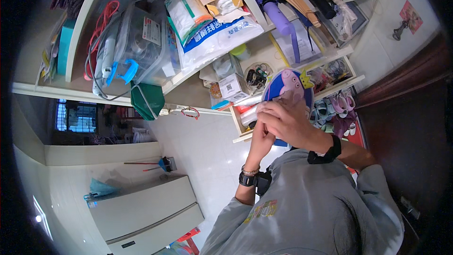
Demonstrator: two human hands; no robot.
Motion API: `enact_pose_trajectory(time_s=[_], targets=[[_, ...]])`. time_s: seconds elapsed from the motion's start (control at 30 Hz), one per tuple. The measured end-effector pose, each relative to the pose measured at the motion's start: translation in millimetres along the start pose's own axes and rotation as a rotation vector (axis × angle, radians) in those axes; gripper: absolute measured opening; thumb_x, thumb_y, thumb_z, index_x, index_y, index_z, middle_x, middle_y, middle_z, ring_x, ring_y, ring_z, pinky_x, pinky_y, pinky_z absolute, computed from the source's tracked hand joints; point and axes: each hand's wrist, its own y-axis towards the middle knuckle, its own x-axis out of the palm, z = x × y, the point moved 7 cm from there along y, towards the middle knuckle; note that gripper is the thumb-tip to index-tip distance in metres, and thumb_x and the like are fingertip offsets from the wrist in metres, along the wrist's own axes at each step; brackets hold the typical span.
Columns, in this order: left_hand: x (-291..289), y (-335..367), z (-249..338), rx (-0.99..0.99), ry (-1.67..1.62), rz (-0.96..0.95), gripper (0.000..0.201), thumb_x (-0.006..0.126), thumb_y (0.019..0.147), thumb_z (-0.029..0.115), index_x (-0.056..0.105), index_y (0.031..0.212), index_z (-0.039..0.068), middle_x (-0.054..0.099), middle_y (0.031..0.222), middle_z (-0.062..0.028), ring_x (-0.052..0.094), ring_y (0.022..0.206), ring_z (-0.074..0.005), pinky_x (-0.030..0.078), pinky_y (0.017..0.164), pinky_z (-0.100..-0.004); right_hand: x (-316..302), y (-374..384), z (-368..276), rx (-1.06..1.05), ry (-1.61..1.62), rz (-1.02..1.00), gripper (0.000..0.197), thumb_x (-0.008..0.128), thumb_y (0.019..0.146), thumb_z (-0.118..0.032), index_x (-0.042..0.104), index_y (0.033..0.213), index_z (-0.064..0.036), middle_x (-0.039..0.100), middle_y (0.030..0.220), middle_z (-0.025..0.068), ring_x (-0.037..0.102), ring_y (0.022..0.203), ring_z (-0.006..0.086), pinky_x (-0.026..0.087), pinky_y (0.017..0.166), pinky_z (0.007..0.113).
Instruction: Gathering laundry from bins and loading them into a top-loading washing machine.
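Note:
My left hand (263, 137) and my right hand (289, 122) meet in front of my chest, fingers closed and pressed together. What they pinch is mostly hidden; a thin translucent scrap seems to show above the right fingers. Just beyond them is a blue oval thing (306, 87) with a pink cartoon pig and a yellow crown, partly covered by my right hand. Below the hands an open drawer (244, 137) holds white rolls. A second open drawer (347, 82), full of small items, is at the right.
The shelf above carries a clear plastic box (146, 42), a white and blue plastic bag (219, 35), a small white box (233, 87) and a purple umbrella (276, 16). Shoes (337, 106) stand low at the right. A white refrigerator (141, 212) is at lower left.

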Motion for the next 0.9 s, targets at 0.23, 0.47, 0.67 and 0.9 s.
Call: enact_pose_trajectory(time_s=[0.23, 0.47, 0.67, 0.9], targets=[[-1.3, -4.9, 15.1, -0.173, -0.217, 0.010, 0.042, 0.051, 0.086, 0.004, 0.036, 0.124, 0.005, 0.042, 0.055, 0.0052, 0.036, 0.043, -0.0022, 0.027, 0.038, -0.0170, -23.6, 9.0, 64.4, 0.239, 0.094, 0.188, 0.021, 0.056, 0.076, -0.011, 0.056, 0.096, -0.0075, 0.054, 0.093, 0.0103, 0.056, 0.083, 0.0290, 0.046, 0.070, 0.039], [4.3, -11.1, 17.6, -0.195, -0.317, 0.001, 0.040, 0.048, 0.087, 0.003, 0.034, 0.124, 0.006, 0.045, 0.059, 0.0042, 0.032, 0.042, -0.0022, 0.024, 0.038, -0.0172, -23.7, -12.2, 76.2, 0.447, -0.124, 0.169, 0.030, 0.056, 0.077, -0.012, 0.049, 0.105, -0.0063, 0.050, 0.088, 0.0141, 0.056, 0.075, 0.0339, 0.047, 0.061, 0.043], [-5.9, -4.6, 21.0, -0.158, -0.275, 0.100, 0.033, 0.050, 0.087, 0.005, 0.038, 0.117, 0.005, 0.039, 0.049, 0.0026, 0.032, 0.039, -0.0053, 0.025, 0.037, -0.0193, -6.8, -21.4, 38.5, 0.210, -0.043, 0.033, 0.034, 0.057, 0.075, -0.010, 0.047, 0.107, -0.0045, 0.049, 0.099, 0.0151, 0.057, 0.077, 0.0329, 0.048, 0.066, 0.040], [-11.2, -4.7, 27.6, -0.221, -0.252, 0.014, 0.036, 0.052, 0.085, 0.004, 0.038, 0.119, 0.006, 0.040, 0.050, 0.0041, 0.032, 0.040, -0.0036, 0.025, 0.038, -0.0190, -37.4, 0.3, 69.3, 0.336, 0.054, 0.145, 0.020, 0.058, 0.076, -0.010, 0.056, 0.095, -0.0080, 0.053, 0.092, 0.0114, 0.057, 0.081, 0.0305, 0.048, 0.068, 0.038]])
